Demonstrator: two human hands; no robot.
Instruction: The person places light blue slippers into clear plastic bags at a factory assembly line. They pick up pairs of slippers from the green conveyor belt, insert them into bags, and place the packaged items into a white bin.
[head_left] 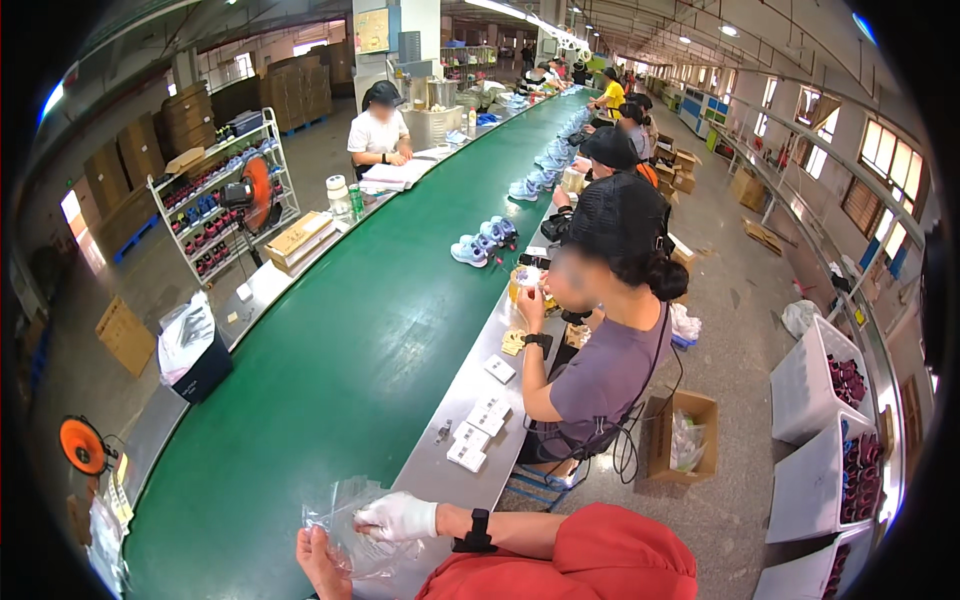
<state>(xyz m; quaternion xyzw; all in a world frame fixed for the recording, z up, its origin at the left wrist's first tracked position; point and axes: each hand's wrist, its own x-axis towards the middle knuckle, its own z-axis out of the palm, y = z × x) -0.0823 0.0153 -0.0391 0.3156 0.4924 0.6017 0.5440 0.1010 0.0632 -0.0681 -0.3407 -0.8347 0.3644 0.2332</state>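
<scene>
At the near end of the green conveyor belt I hold a clear plastic bag [345, 500] between both hands. My left hand [322, 563], bare, pinches the bag's edge with thumb and fingers. My right hand [398, 517] wears a white glove and has its fingers closed on the bag's other side. A black band [477, 532] circles my right wrist. The bag is crumpled and see-through, and I make out nothing inside it. Close ahead of my right hand, small white boxes [468, 446] sit on the metal side table [425, 470].
Pale sneakers [480, 243] stand on the green belt [330, 350]. A co-worker in a grey shirt [615, 370] works on my right, another person [378, 130] across the belt. A dark bin [198, 358] stands left, an open carton [685, 435] on the floor right, beside white crates [815, 480].
</scene>
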